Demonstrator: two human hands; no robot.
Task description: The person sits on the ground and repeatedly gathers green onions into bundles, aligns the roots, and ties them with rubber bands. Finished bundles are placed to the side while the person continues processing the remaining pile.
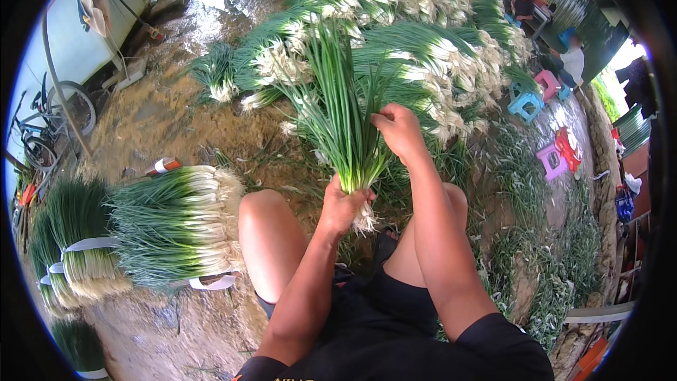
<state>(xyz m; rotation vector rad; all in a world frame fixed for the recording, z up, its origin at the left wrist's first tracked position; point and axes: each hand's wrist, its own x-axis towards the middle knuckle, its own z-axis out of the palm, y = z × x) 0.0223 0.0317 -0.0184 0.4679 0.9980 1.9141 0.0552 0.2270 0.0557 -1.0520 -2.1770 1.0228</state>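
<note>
Before my knees, a bunch of green scallions [346, 132] stands upright, leaves fanned away from me. My left hand [342, 206] is wrapped around its pale lower stems, and the white roots poke out below the fist. At the right side of the bunch, my right hand [396, 127] has thumb and forefinger pinched together on the leaf edge; how many leaves are between them is hidden. Beside my left knee lies a stack of cleaned scallions [174, 222], roots towards me, in a holder with a white strap [212, 281] hanging at its near end.
Heaped unsorted scallions [423, 58] cover the ground ahead. Tied bundles [87, 238] stand at far left. Stripped leaves [550, 259] litter the right. Plastic stools, one blue [525, 103] and one pink [551, 162], stand right; a person [572, 61] sits beyond. A bicycle [58, 111] leans left.
</note>
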